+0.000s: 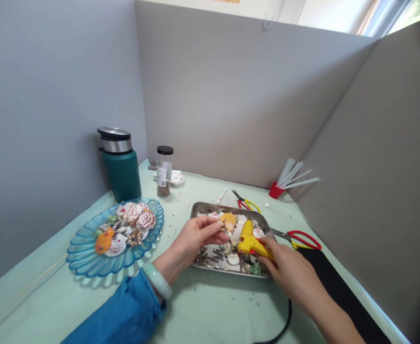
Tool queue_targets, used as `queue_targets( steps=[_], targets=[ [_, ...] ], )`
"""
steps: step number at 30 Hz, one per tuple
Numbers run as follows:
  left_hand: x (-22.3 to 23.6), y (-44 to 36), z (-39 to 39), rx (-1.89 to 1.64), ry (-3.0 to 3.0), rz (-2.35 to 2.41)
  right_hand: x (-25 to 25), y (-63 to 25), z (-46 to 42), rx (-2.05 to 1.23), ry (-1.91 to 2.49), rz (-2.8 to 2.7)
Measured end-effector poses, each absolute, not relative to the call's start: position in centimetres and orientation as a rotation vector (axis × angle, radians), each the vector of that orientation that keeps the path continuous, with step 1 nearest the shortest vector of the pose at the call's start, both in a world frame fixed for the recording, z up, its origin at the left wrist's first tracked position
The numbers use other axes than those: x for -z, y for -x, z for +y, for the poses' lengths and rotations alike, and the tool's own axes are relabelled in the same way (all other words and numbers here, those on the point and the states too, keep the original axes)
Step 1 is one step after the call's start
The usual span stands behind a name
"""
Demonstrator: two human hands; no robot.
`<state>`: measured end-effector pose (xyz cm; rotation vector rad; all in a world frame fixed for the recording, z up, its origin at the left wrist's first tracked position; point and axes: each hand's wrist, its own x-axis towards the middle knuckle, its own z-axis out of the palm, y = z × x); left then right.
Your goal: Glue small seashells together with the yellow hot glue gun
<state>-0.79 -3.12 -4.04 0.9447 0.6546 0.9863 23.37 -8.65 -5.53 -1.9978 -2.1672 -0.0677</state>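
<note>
A yellow hot glue gun [247,239] is gripped in my right hand [285,265], its body over the right half of a metal tray [210,207]. To its left, my left hand [202,234] pinches a small brownish piece, probably a shell, between thumb and fingertips; its exact shape is hard to make out. The two hands are close together but apart. Beneath them the tray holds many seashells, among them an orange scallop shell [228,220] and a round white shell [233,259]. Small dark, narrow shells [210,258] lie at the tray's front left.
A blue scalloped plate [84,263] of shells sits left, below a teal bottle [122,174] and a clear jar [164,172]. Scissors [247,204] lie behind the tray, another pair [303,239] right of it. Glue sticks [292,174] stand in a red cup [276,191]. A black cord [288,315] trails frontward.
</note>
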Motion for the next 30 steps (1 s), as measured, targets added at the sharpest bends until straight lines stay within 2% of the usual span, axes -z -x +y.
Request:
queue_targets(
  steps=[4, 9, 12, 23, 30],
  targets=[
    [4.2, 0.7, -3.0, -1.002, -0.912, 0.64, 4.9, -23.5, -8.4, 0.11, 1.92, -2.085],
    [4.2, 0.6, -2.9, -1.054, -0.909, 0.645, 2.8, -23.7, -8.6, -0.559, 1.508, -1.541],
    [4.1, 0.6, -3.0, -1.065, -0.913, 0.641, 1.9, -22.9, -8.2, -0.828, 1.261, -1.312],
    [3.5, 0.3, -3.2, -1.106, -0.861, 0.726, 6.4, -21.2, -7.6, -1.036, 1.291, -1.394],
    [3.6, 0.1, -3.2, -1.1, -0.882, 0.779, 6.0, -21.6, -7.8, -1.047, 1.275, -1.517]
  ],
)
